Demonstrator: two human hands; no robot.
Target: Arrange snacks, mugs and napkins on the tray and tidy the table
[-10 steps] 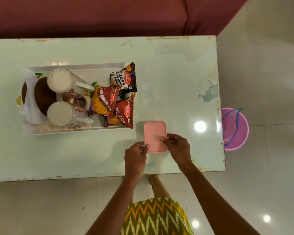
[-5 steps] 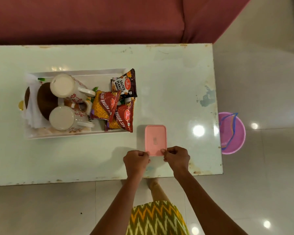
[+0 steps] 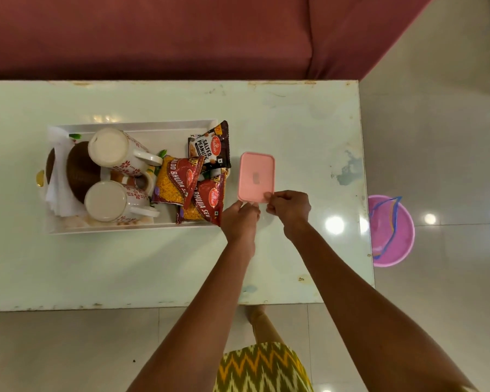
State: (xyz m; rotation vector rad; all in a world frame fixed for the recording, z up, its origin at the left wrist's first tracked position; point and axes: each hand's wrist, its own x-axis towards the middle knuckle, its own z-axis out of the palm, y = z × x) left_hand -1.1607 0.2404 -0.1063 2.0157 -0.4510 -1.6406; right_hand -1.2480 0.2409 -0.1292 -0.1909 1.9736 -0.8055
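A white tray on the pale table holds two white mugs with red flowers, white napkins, a brown round object and three snack packets: salted peanuts and two red aloo bhujia packs. Just right of the tray lies a pink lidded box. My left hand and my right hand pinch the box's near edge from either side.
A maroon sofa runs along the table's far side. A pink bucket stands on the tiled floor past the table's right edge. My bare foot shows below the table's near edge.
Both hands, gripping the pink box's near edge, have slid it away from the table's front edge and up beside the right end of the tray.
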